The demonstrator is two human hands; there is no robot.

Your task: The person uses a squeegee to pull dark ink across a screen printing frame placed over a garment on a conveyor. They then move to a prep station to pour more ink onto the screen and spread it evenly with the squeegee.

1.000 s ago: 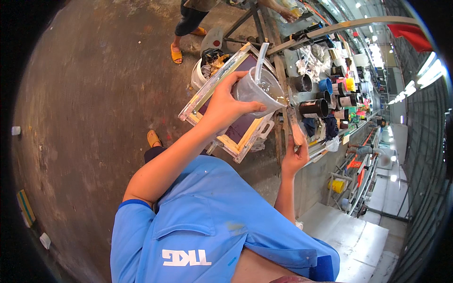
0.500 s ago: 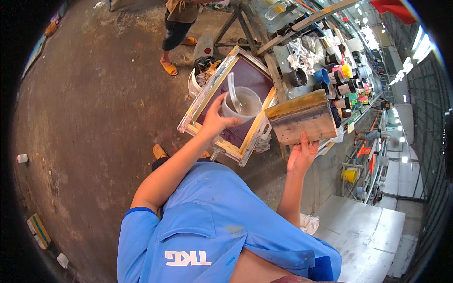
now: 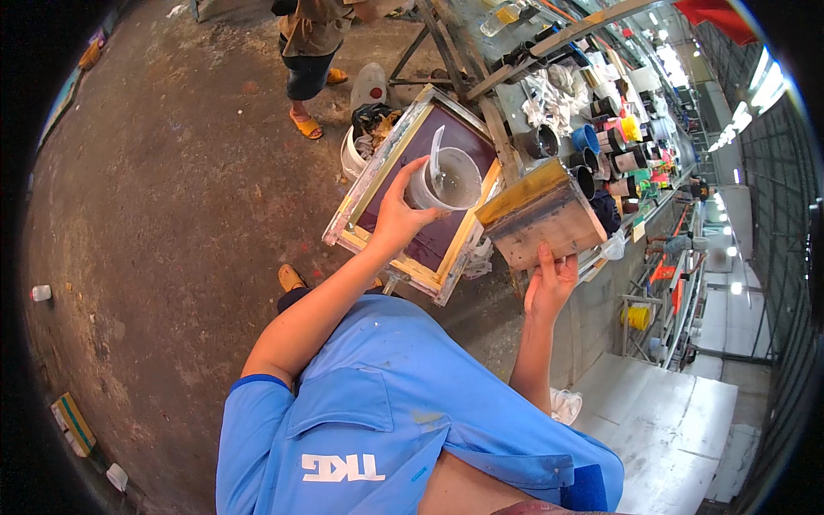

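Over the framed screen [image 3: 459,133] | your left hand [image 3: 400,211] is gripping the plastic cup [image 3: 453,185] | right of that screen, your right hand [image 3: 549,288] is pinching the wooden board [image 3: 542,218] | overtilting could be risking a spill

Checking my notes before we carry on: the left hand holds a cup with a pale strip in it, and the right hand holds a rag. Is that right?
One slip: what the right hand holds is a flat board with a yellow band along one side, as the head view shows. The left hand does hold a cup with a pale strip in it.
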